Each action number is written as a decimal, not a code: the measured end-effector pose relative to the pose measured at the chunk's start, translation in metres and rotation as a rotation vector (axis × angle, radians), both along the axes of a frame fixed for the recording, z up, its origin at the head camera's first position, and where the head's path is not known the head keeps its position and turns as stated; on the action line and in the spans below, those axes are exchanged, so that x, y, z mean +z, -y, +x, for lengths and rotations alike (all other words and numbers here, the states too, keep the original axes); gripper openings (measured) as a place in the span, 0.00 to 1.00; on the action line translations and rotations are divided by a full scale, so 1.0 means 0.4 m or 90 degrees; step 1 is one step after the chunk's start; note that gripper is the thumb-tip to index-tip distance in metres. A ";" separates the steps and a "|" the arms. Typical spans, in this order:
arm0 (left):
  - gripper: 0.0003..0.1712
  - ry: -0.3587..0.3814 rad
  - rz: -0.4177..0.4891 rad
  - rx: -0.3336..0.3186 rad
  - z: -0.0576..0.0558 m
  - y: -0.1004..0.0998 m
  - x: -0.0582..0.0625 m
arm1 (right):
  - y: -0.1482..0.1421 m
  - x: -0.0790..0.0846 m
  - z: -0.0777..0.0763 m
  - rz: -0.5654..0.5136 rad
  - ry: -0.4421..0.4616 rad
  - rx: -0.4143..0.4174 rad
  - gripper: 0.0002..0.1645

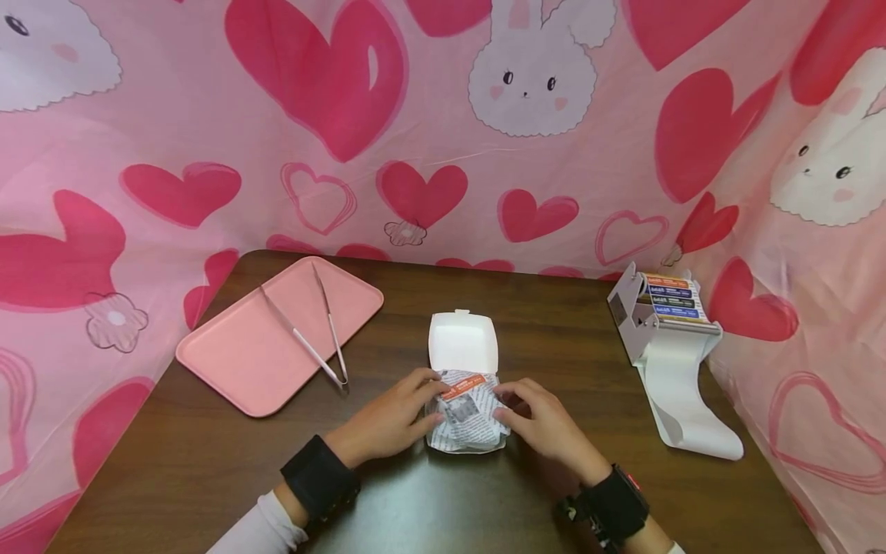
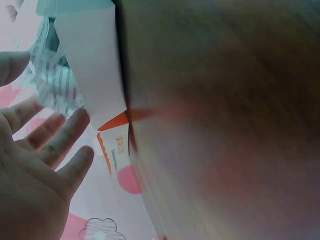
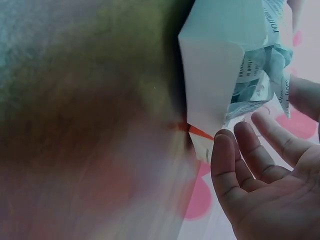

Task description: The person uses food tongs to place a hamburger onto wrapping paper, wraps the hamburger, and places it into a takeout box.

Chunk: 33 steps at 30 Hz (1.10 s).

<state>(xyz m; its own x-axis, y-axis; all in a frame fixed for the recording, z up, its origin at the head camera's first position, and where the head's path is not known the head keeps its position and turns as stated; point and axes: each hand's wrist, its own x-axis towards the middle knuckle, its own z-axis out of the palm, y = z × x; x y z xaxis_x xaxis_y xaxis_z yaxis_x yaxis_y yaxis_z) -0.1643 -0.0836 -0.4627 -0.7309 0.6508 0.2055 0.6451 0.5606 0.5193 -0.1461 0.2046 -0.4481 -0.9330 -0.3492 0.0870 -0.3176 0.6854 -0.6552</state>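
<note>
A small takeaway box (image 1: pixel 462 342) stands on the table with its white lid folded back. In it sits a bundle wrapped in printed paper (image 1: pixel 474 431), with an orange-banded sticker (image 1: pixel 462 387) across its top. My left hand (image 1: pixel 391 419) is at the bundle's left side, fingers fairly straight and spread. At its right side is my right hand (image 1: pixel 543 423), fingers gently bent by the paper. In the left wrist view, fingertips (image 2: pixel 80 120) lie close to the box wall (image 2: pixel 95 60) and the crinkled paper. What is inside the wrapping is hidden.
A pink tray (image 1: pixel 242 362) lies at the left, with metal tongs (image 1: pixel 311 350) resting partly across it. Toward the right stands a dispenser (image 1: pixel 674 298) with several coloured labels, a long white paper strip (image 1: pixel 681 400) trailing from it. Pink heart-printed cloth (image 1: pixel 429 254) hangs behind the table.
</note>
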 end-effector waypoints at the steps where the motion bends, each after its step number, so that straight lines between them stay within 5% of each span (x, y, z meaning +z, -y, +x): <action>1: 0.27 0.008 0.008 0.000 -0.001 0.001 0.001 | -0.001 0.002 -0.001 -0.008 -0.002 -0.004 0.19; 6: 0.26 0.022 0.051 0.012 -0.014 0.009 0.008 | -0.007 0.015 -0.011 -0.030 0.002 -0.025 0.18; 10: 0.23 0.036 0.095 0.084 -0.040 0.008 0.007 | -0.011 0.025 -0.031 -0.033 0.048 -0.077 0.21; 15: 0.27 0.180 0.136 0.229 -0.085 -0.010 0.009 | -0.009 0.035 -0.076 -0.081 0.168 -0.159 0.30; 19: 0.31 0.293 0.162 0.289 -0.125 -0.031 0.017 | -0.003 0.036 -0.118 -0.136 0.232 -0.180 0.35; 33: 0.33 0.500 0.235 0.315 -0.221 -0.084 0.025 | 0.026 0.002 -0.240 -0.275 0.330 -0.135 0.40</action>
